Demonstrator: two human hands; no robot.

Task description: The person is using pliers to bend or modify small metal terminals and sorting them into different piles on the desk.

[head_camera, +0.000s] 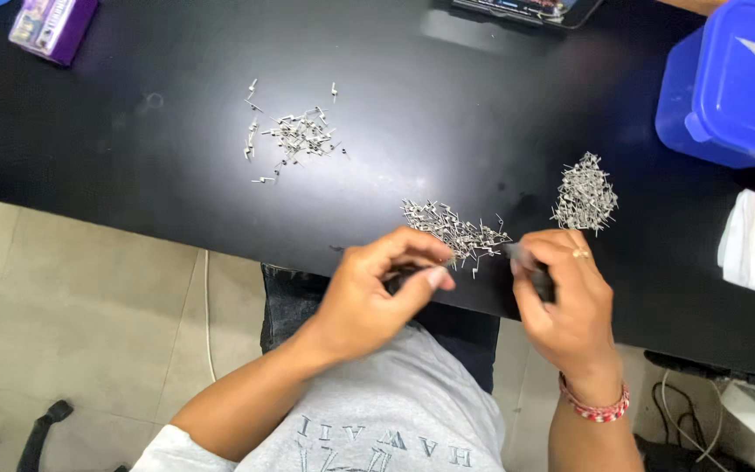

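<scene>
Left hand (376,293) and right hand (561,297) each pinch a small dark part; metal pins (458,232) lie just beyond both on the desk (133,157).

I see bright metal pins (456,229) on a glossy black tabletop (133,131); at two o'clock, smooth blue plastic tubs (736,87).
</scene>
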